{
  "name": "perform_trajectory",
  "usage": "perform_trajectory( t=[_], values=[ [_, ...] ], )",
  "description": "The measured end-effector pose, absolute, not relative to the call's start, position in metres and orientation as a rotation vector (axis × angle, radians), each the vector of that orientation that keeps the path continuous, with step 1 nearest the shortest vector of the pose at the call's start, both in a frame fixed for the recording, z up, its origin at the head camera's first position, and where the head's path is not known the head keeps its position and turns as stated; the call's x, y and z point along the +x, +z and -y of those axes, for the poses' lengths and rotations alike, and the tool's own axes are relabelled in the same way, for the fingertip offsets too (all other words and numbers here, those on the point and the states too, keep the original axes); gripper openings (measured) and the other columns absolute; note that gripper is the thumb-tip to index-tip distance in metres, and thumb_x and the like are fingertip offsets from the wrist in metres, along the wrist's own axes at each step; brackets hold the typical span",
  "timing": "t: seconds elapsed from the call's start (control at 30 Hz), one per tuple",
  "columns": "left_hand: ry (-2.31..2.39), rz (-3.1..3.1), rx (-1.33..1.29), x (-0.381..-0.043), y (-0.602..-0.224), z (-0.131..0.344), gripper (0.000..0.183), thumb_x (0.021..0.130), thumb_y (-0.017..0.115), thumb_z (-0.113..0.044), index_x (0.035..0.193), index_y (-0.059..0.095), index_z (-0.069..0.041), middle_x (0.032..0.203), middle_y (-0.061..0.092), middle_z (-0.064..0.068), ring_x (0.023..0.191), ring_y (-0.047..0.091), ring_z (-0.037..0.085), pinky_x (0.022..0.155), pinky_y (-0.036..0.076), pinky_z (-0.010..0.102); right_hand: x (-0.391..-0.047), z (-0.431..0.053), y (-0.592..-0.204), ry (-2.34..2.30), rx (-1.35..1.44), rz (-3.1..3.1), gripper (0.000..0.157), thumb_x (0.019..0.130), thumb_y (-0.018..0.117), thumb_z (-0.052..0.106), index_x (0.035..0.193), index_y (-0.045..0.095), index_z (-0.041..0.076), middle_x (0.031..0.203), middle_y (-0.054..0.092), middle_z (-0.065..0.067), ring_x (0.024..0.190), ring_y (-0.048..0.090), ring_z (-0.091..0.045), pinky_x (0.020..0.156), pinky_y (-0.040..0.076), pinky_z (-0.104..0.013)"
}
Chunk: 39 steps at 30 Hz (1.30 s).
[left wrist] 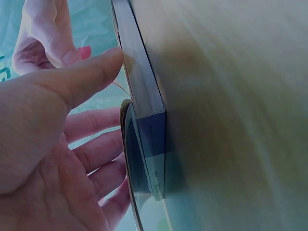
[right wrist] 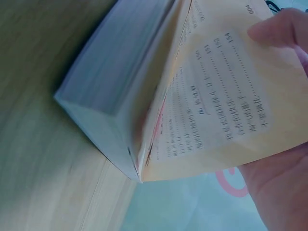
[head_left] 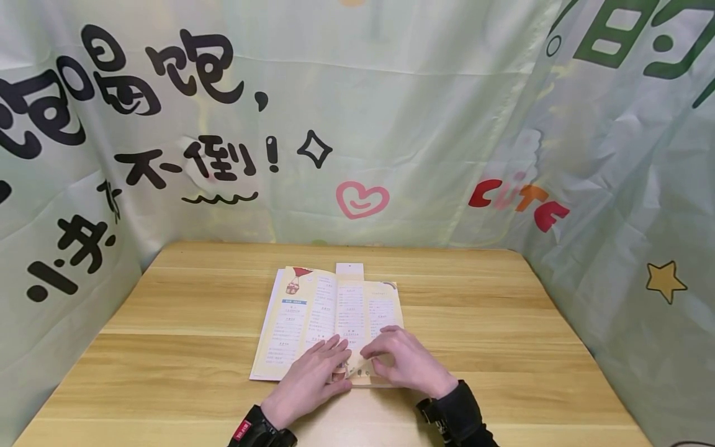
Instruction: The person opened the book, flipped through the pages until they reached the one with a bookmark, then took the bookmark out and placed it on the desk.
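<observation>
A thick book (head_left: pixel 287 329) lies spread on the table, with printed, cream-coloured pages showing. My left hand (head_left: pixel 315 372) rests on the lower part of the book near the middle fold, its fingers stretched out. In the left wrist view its thumb reaches the block of page edges (left wrist: pixel 142 72), and the other fingers lie behind a curved cover or page. Over the lower right page, my right hand (head_left: pixel 404 360) has curled fingers and pinches a page (right wrist: pixel 216 110). That page stands raised from the thick block in the right wrist view, with a thumb on its printed face.
The book lies on a wooden table (head_left: pixel 480 310). A small white card (head_left: pixel 349 270) sticks out beyond the book's top edge. Pale printed cloth (head_left: pixel 424 136) hangs behind the table and along its sides.
</observation>
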<state>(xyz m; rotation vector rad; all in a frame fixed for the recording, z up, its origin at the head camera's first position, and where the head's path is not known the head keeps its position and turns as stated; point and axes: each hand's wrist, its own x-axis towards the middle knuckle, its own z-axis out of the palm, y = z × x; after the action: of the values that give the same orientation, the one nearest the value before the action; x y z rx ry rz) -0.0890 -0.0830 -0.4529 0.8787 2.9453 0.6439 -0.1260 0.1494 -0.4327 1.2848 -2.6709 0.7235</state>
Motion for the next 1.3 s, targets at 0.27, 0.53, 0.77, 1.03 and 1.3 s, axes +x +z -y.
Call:
perform_trajectory(
  t=[0.27,0.53,0.77,1.03,1.3],
  values=[
    [0.622,-2.951,0.874,-0.089,-0.453,0.082,0.053,0.092,0.071,-0.035,0.134,0.063,-0.005,0.145,0.060,0.013,0.142,0.050,0.030,0.120,0.039,0.048,-0.127,-0.148,-0.434,0.733,1.263,2.522,0.023,0.078,0.075,0.001,0.098,0.078,0.012,0.093,0.079,0.005,0.086,0.072,-0.005,0.100,0.055,-0.052],
    [0.609,-2.974,0.887,-0.089,-0.454,0.082,0.048,0.094,0.070,-0.031,0.133,0.064,-0.006,0.144,0.061,0.012,0.142,0.051,0.029,0.121,0.039,0.047,-0.130,-0.148,-0.436,0.706,1.238,2.366,0.024,0.074,0.077,0.001,0.095,0.078,0.013,0.091,0.078,0.006,0.086,0.070,-0.006,0.099,0.054,-0.051],
    [0.619,-2.987,0.903,-0.090,-0.455,0.081,0.039,0.097,0.065,-0.023,0.132,0.066,-0.007,0.143,0.062,0.012,0.141,0.052,0.028,0.120,0.041,0.047,-0.132,-0.147,-0.438,0.732,1.207,2.243,0.026,0.070,0.078,-0.001,0.094,0.077,0.010,0.090,0.078,0.004,0.089,0.069,-0.011,0.097,0.054,-0.048],
    [0.627,-3.000,0.911,-0.089,-0.455,0.081,0.040,0.097,0.065,-0.020,0.134,0.064,-0.006,0.142,0.063,0.012,0.139,0.054,0.028,0.119,0.042,0.047,-0.135,-0.147,-0.438,0.783,1.186,2.130,0.031,0.068,0.077,-0.003,0.098,0.076,0.007,0.094,0.076,0.000,0.098,0.066,-0.018,0.094,0.054,-0.041],
    [0.649,-3.034,0.931,-0.088,-0.456,0.081,0.047,0.095,0.065,-0.017,0.140,0.058,-0.006,0.140,0.064,0.010,0.136,0.057,0.028,0.117,0.044,0.048,-0.139,-0.146,-0.438,0.821,1.165,2.041,0.038,0.069,0.074,-0.005,0.104,0.075,0.008,0.097,0.077,-0.001,0.102,0.065,-0.023,0.093,0.054,-0.040]
  ],
)
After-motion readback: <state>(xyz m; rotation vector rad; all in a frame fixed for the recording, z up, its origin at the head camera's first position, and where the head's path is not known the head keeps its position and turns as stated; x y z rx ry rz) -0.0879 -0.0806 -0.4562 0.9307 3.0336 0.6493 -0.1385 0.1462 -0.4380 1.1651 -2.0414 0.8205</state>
